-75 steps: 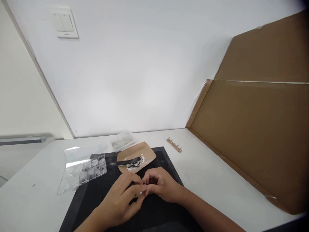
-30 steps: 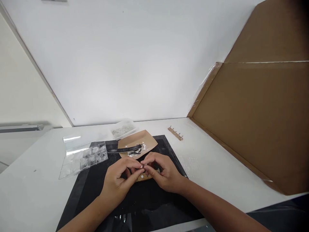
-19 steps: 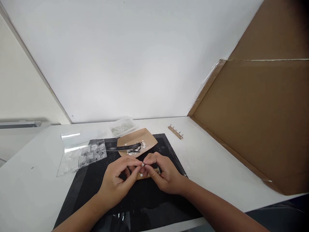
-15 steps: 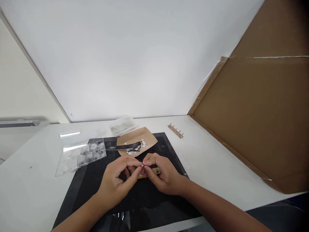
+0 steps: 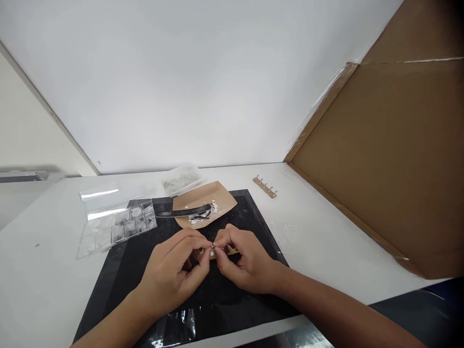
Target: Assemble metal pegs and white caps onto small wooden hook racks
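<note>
My left hand (image 5: pixel 177 270) and my right hand (image 5: pixel 244 261) meet over the black mat (image 5: pixel 213 314). Thumb and forefinger are pinched on each, and their tips come together around something dark and tiny that I cannot make out. Just under the fingertips lies a tan strip (image 5: pixel 212 256) with a pale round spot; my fingers cover most of it. Beyond the hands, a tan paper tray (image 5: pixel 192 193) contains small white flakes (image 5: pixel 214 208) and black scraps. A dark nail file (image 5: pixel 181 211) lies with one end in that tray.
At left stands a clear compartment box (image 5: pixel 134 224) of nail tips, its lid raised. A white tray (image 5: pixel 181 181) of translucent pieces sits at the back. On the right lies a tan strip with metal clips (image 5: pixel 265 187). A cardboard panel (image 5: pixel 380 159) borders the table's right side.
The view has tilted slightly, so the table items sit higher in it. My pinched fingertips have shifted a little, and the small pale piece between them is now harder to see.
</note>
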The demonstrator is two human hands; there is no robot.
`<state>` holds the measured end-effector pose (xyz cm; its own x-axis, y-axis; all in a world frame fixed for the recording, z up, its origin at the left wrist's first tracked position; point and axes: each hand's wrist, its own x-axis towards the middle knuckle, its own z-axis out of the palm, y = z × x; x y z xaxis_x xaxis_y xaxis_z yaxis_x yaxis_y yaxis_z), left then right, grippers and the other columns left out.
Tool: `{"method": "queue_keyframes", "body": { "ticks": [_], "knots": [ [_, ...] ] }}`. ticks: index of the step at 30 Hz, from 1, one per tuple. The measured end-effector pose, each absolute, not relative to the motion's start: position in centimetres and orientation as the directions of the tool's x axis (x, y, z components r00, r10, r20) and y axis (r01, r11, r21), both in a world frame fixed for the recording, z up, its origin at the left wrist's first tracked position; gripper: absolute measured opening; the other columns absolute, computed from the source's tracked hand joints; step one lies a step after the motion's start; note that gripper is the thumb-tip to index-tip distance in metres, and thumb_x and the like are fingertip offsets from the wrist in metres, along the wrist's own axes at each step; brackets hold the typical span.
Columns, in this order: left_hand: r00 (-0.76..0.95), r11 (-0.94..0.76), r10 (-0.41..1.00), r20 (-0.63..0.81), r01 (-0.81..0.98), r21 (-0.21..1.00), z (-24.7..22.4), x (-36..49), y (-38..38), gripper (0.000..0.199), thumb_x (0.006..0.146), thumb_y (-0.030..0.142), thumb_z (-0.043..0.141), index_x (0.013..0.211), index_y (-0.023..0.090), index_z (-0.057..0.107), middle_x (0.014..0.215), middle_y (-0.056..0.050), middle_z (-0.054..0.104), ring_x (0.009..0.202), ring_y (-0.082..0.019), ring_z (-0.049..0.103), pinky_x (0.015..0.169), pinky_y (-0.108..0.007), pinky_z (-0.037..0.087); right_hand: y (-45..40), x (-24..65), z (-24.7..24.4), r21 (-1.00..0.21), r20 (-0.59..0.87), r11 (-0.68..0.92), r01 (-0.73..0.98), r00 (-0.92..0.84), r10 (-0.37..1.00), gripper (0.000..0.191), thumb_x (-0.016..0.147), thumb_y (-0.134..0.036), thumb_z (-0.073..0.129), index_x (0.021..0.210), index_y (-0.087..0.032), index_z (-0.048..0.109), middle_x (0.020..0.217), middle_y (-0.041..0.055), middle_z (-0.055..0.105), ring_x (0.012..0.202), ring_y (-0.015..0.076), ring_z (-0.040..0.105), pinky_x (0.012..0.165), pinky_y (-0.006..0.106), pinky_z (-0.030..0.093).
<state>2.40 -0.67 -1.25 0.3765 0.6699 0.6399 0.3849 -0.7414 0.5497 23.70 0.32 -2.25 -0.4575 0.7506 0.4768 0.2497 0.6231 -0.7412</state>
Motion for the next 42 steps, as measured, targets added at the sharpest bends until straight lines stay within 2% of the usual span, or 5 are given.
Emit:
{"method": "queue_keyframes", "body": {
  "ticks": [3,7,19,28,42],
  "knots": [
    [0.357,-0.74,0.67,0.651,0.396,0.544,-1.07,2.58,-0.81,0.015,0.092,0.007,0.068,0.102,0.018,0.069,0.091,-0.004,0.071,0.069,-0.009,0.066,0.053,-0.016,0.055,0.07,23.47,-2.15,-0.811,0.406,0.541,0.222,-0.454,0.793,0.012,0.095,-0.018,0.06,0.092,-0.024,0.05,0.079,-0.0027,0.059,0.063,0.0111,0.053,0.058,0.024,0.043],
    [0.32,-0.735,0.671,0.669,0.405,0.544,-0.88,2.8,-0.95,0.014,0.089,0.007,0.069,0.096,0.018,0.07,0.086,-0.003,0.071,0.066,-0.009,0.066,0.051,-0.015,0.057,-0.15,23.26,-2.06,-0.846,0.356,0.487,0.215,-0.453,0.817,0.012,0.095,-0.019,0.061,0.092,-0.024,0.05,0.078,-0.0024,0.06,0.064,0.0115,0.054,0.059,0.024,0.043],
    [0.302,-0.682,0.726,0.618,0.428,0.593,-0.49,3.04,-0.93,0.009,0.09,0.011,0.069,0.09,0.019,0.072,0.081,-0.001,0.073,0.064,-0.008,0.067,0.051,-0.013,0.058,-0.25,23.32,-1.73,-0.88,0.315,0.434,0.191,-0.449,0.836,0.013,0.093,-0.019,0.062,0.089,-0.023,0.05,0.075,-0.0038,0.059,0.06,0.0099,0.051,0.056,0.023,0.04],
    [0.37,-0.683,0.729,0.576,0.455,0.571,-0.56,2.45,-1.0,0.009,0.095,0.013,0.066,0.099,0.019,0.072,0.091,-0.002,0.072,0.068,-0.007,0.067,0.054,-0.012,0.057,-0.37,23.41,-1.54,-0.906,0.25,0.361,0.219,-0.41,0.877,0.011,0.094,-0.023,0.063,0.089,-0.022,0.053,0.076,-0.0023,0.064,0.061,0.0106,0.054,0.055,0.023,0.041],
    [0.284,-0.619,0.781,0.557,0.476,0.625,-0.88,3.36,-1.24,0.01,0.089,0.009,0.067,0.087,0.019,0.069,0.079,0.001,0.067,0.059,-0.006,0.059,0.05,-0.013,0.055,-0.47,23.15,-1.89,-0.908,0.218,0.337,0.249,-0.405,0.888,0.012,0.09,-0.02,0.066,0.087,-0.022,0.054,0.074,-0.004,0.061,0.06,0.0095,0.054,0.053,0.021,0.041]
  ]
}}
